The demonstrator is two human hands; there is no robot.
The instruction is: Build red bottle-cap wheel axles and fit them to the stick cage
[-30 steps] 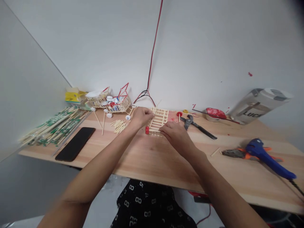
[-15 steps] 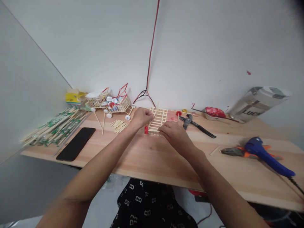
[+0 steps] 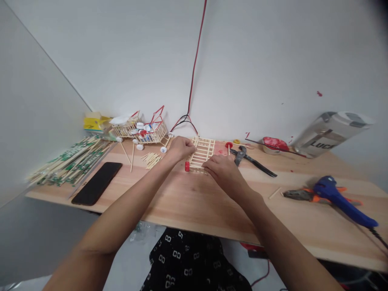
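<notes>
A lattice frame of thin wooden sticks [image 3: 205, 150] lies on the table between my two hands. My left hand [image 3: 182, 148] is closed on the frame's left side, fingertips pinched at its edge. My right hand [image 3: 222, 166] has its fingers pressed together on the near right corner of the same frame. Beside the frame's near left corner sits a red bottle cap [image 3: 187, 166]. Past my right hand, another red cap [image 3: 228, 144] has a stick attached. My fingers partly cover the frame's edges.
Two small stick carts [image 3: 151, 131] with caps stand back left, near a pile of short sticks [image 3: 151, 160]. Wrapped chopsticks [image 3: 71, 161] and a phone [image 3: 97, 184] lie left. On the right are pincers [image 3: 253, 161], a blue glue gun [image 3: 339, 198], pliers [image 3: 298, 195] and a red-stained tub [image 3: 275, 144].
The whole view has shifted slightly. Both hands stay on the stick frame in nearly the same pose, and no object has visibly moved.
</notes>
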